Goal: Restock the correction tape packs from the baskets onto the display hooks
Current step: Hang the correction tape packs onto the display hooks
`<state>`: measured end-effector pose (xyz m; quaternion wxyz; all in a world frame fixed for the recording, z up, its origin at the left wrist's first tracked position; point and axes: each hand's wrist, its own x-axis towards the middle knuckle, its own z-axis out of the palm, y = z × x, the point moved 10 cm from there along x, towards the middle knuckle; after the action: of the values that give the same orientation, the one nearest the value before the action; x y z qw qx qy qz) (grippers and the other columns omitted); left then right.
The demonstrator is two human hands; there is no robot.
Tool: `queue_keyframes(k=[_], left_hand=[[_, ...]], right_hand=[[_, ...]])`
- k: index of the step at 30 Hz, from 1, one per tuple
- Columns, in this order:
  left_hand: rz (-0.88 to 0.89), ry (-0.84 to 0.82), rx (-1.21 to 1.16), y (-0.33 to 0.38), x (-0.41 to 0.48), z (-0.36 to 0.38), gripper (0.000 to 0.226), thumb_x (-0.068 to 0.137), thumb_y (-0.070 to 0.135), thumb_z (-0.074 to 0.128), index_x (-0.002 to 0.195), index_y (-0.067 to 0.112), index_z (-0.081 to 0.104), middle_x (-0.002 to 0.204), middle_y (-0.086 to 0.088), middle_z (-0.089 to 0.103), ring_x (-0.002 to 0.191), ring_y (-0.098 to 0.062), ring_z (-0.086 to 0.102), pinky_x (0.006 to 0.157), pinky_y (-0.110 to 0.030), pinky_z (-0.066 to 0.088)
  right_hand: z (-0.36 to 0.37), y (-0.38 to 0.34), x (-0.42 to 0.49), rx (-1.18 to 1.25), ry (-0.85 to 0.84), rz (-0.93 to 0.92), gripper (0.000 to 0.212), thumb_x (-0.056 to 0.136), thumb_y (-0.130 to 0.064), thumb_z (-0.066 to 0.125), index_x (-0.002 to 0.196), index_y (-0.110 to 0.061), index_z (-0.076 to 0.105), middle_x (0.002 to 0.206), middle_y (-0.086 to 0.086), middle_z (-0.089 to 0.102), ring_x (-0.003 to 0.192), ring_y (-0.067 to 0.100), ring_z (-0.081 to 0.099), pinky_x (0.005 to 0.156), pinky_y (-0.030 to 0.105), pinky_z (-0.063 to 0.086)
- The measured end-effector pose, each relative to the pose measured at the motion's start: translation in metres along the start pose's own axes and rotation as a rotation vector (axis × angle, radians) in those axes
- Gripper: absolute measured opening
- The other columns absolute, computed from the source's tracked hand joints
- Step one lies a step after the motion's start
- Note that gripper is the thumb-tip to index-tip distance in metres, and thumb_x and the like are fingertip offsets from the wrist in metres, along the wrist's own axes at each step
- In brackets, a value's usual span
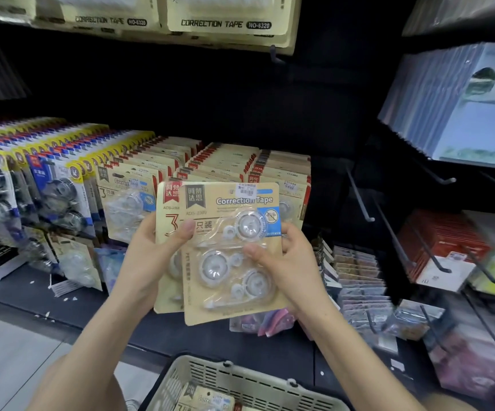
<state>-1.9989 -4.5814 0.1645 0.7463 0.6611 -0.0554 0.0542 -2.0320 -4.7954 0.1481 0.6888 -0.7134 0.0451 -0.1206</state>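
I hold two beige correction tape packs in front of the display, one overlapping the other. The front pack (228, 250) shows three clear tape dispensers. My right hand (281, 262) grips its right edge, thumb on the blister. The rear pack (167, 221) sticks out to the left, and my left hand (151, 256) pinches it with the thumb on its face. Behind them, rows of matching beige packs (228, 164) hang on hooks. Below me, a grey slotted basket (240, 378) holds more packs (204, 398).
Blue and yellow packs (47, 179) hang at the left. Larger correction tape cards (225, 16) hang above. Bare black hooks (359, 197) jut out at the right, beside notebooks (471, 108) and red packs (442, 241). A dark shelf ledge (92, 307) runs below the display.
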Motion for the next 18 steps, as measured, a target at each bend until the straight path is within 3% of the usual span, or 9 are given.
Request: queue_keyframes(k=[4, 7, 12, 18], left_hand=[[-0.03, -0.018, -0.014, -0.01, 0.001, -0.006, 0.052, 0.07, 0.024, 0.085, 0.117, 0.016, 0.062, 0.108, -0.002, 0.075, 0.101, -0.019, 0.071, 0.095, -0.044, 0.052], [-0.036, 0.051, 0.002, -0.017, 0.004, -0.017, 0.049, 0.07, 0.026, 0.08, 0.115, 0.017, 0.063, 0.108, -0.002, 0.075, 0.102, -0.023, 0.07, 0.097, -0.051, 0.051], [-0.005, 0.148, 0.041, -0.017, 0.011, -0.042, 0.039, 0.082, 0.02, 0.073, 0.119, 0.015, 0.061, 0.11, -0.002, 0.073, 0.104, -0.023, 0.069, 0.097, -0.054, 0.051], [0.087, 0.229, 0.079, -0.011, 0.018, -0.057, 0.033, 0.09, 0.011, 0.069, 0.121, 0.016, 0.059, 0.116, -0.003, 0.07, 0.108, -0.021, 0.067, 0.097, -0.045, 0.051]], right_hand=[[-0.007, 0.015, -0.001, 0.222, 0.033, 0.065, 0.038, 0.08, -0.005, 0.076, 0.111, -0.01, 0.055, 0.108, 0.012, 0.073, 0.099, 0.029, 0.071, 0.091, 0.054, 0.055], [-0.021, 0.022, -0.002, 0.295, 0.099, 0.065, 0.034, 0.081, -0.004, 0.073, 0.11, -0.008, 0.056, 0.107, 0.012, 0.073, 0.099, 0.03, 0.071, 0.087, 0.05, 0.057], [-0.064, 0.026, 0.002, 0.15, 0.147, 0.014, 0.029, 0.08, 0.007, 0.07, 0.104, -0.006, 0.057, 0.099, 0.011, 0.074, 0.091, 0.033, 0.072, 0.072, 0.043, 0.059], [-0.072, 0.028, 0.003, -0.114, 0.122, -0.059, 0.03, 0.08, 0.002, 0.075, 0.098, -0.018, 0.061, 0.104, 0.006, 0.072, 0.094, 0.026, 0.071, 0.078, 0.049, 0.06]])
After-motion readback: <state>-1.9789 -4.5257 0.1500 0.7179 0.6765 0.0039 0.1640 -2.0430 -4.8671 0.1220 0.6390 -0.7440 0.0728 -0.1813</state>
